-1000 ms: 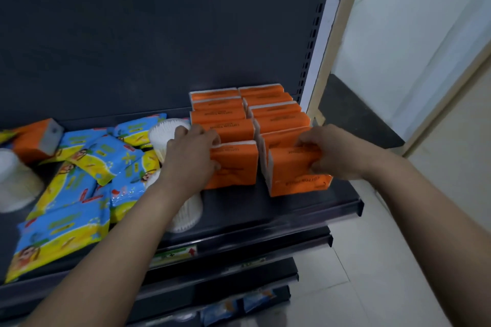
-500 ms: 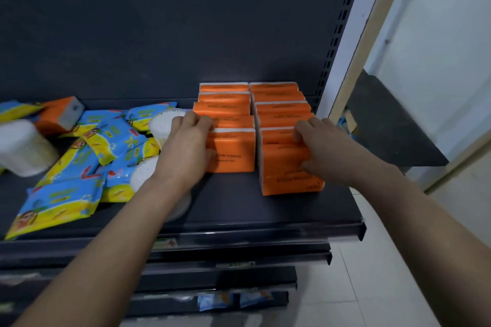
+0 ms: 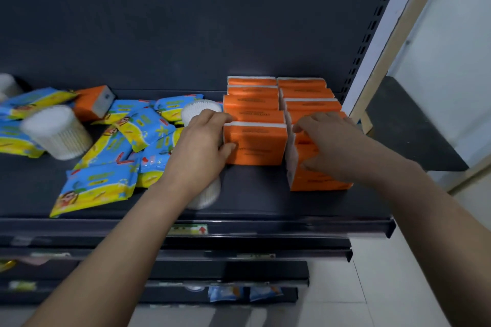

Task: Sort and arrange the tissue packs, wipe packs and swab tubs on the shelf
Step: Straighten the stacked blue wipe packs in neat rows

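Note:
Orange tissue packs stand in two rows at the right end of the dark shelf (image 3: 255, 194). My left hand (image 3: 202, 141) grips the left side of the front pack of the left row (image 3: 259, 145), fingers over its top and thumb on its face. My right hand (image 3: 329, 141) grips the front pack of the right row (image 3: 316, 180), which stands nearer the shelf edge than the left one. Blue-and-yellow wipe packs (image 3: 106, 146) lie in a loose heap to the left. A swab tub (image 3: 57, 131) stands among them; another (image 3: 204, 194) is partly hidden under my left wrist.
A lone orange tissue pack (image 3: 91, 101) lies tilted at the back left. A third swab tub (image 3: 199, 110) stands behind my left hand. The shelf's white upright (image 3: 377, 34) bounds the right side. Lower shelves (image 3: 239, 273) jut out below.
The view has swung left and nearer. My right hand's front pack now stands upright instead of tilted. Both hands keep their hold on the front packs.

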